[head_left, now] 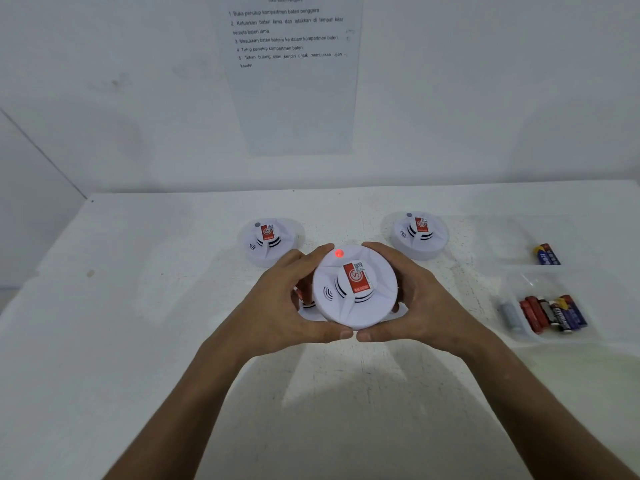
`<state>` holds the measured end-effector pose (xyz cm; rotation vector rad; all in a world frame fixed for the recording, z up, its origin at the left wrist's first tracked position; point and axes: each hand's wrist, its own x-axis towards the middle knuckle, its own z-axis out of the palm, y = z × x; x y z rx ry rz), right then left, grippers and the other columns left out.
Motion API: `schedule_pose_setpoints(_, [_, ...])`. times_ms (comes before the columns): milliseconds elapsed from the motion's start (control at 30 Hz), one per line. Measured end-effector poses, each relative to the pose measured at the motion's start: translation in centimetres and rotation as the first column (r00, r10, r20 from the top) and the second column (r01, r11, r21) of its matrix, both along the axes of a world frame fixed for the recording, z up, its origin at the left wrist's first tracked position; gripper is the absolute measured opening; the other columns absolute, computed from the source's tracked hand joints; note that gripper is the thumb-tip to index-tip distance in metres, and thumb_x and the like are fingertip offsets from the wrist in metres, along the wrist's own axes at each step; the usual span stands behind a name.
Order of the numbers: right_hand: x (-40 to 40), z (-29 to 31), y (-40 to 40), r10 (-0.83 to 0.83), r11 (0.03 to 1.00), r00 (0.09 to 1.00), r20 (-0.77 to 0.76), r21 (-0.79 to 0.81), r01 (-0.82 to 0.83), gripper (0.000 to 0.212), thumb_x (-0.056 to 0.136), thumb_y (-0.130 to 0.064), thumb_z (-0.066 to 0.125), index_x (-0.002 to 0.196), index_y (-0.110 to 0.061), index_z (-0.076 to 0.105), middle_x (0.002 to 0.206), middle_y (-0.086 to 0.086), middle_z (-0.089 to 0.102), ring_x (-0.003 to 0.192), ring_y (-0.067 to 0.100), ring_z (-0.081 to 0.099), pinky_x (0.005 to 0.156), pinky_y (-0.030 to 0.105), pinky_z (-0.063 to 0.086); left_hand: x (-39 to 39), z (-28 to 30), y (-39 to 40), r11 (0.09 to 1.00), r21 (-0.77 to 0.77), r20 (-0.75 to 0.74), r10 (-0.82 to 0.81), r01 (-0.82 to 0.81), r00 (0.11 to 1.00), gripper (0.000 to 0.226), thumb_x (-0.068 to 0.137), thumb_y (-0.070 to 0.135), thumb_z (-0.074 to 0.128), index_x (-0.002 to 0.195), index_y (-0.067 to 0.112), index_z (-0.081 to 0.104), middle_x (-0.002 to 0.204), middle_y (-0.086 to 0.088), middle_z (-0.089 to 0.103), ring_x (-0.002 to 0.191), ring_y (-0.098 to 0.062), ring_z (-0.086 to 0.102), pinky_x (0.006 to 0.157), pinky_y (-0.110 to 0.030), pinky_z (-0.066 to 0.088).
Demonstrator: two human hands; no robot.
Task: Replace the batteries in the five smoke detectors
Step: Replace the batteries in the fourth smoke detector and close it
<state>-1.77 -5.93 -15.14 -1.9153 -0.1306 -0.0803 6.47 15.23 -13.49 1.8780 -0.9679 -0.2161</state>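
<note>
Head view looks down on a white table (138,341) pushed against a white wall. Both forearms run out of the bottom edge, cut off before the elbows. Behind the left hand (277,303) a sliver of another white detector (306,304) peeks out, mostly hidden, with a scrap of red on it; how it sits I cannot tell. Something white also shows past the right hand (426,299), too little to name.

The held smoke detector (355,289) is in the middle of the scene, raised a little above the table and tilted toward the camera. The left hand's fingers curl round its left rim and the right hand's fingers round its right rim, gripping it between them. The two thumbs lie along the near edge, tips almost meeting. A red light (339,253) glows on its far side, just beside the fingertips.

Two more detectors rest on the table beyond: one far left (268,240), one far right (419,233), each with a red label.

At the right, a clear tray (519,327) holds a heap of batteries (550,313), red, blue and grey, brands unreadable. Farther back a second clear tray (502,244), hard to see, holds blue batteries (548,254).

On the wall hangs a printed sheet (294,77), its top cut off by the frame.
</note>
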Motion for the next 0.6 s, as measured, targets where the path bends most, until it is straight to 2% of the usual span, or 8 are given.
schedule_pose_setpoints(133, [0.0,0.05,0.12,-0.007,1.0,1.0,-0.003,0.001,0.007,0.094,0.06,-0.017,0.092,0.139,-0.032,0.043,0.133,-0.021,0.059,0.127,0.008,0.055,0.098,0.019,0.049,0.13,-0.3,0.11,1.0,-0.006,0.002,0.016,-0.016,1.0,0.071,0.062,0.053,0.077,0.124,0.059,0.043,0.108,0.029,0.056,0.097,-0.011,0.055,0.079,-0.014,0.05])
schedule_pose_setpoints(200, [0.02,0.1,0.11,-0.005,1.0,1.0,-0.004,0.002,0.005,0.094,0.06,-0.017,0.092,0.139,-0.033,0.043,0.133,-0.022,0.059,0.127,0.008,0.055,0.098,0.018,0.049,0.17,-0.36,0.13,1.0,-0.003,-0.003,0.019,-0.019,1.0,0.071,0.062,0.054,0.076,0.124,0.056,0.044,0.11,0.025,0.056,0.098,-0.013,0.055,0.08,-0.017,0.051])
schedule_pose_setpoints(400, [0.06,0.23,0.02,-0.005,1.0,1.0,-0.009,0.022,0.005,0.094,0.06,-0.015,0.092,0.139,-0.033,0.043,0.133,-0.021,0.059,0.127,0.008,0.055,0.098,0.018,0.049,0.32,-0.24,-0.04,1.0,0.002,-0.002,0.005,-0.005,1.0,0.075,0.06,0.054,0.077,0.122,0.067,0.038,0.11,0.026,0.055,0.098,-0.016,0.055,0.079,-0.022,0.054])
schedule_pose_setpoints(600, [0.17,0.27,0.02,-0.012,0.999,0.999,-0.03,0.033,0.013,0.094,0.06,-0.014,0.092,0.138,-0.034,0.043,0.132,-0.024,0.058,0.127,0.004,0.054,0.096,0.014,0.048,0.57,-0.22,0.06,0.999,0.031,0.009,-0.011,0.01,1.0,0.078,0.059,0.055,0.079,0.127,0.06,0.041,0.106,0.021,0.055,0.093,-0.016,0.054,0.074,-0.022,0.053])
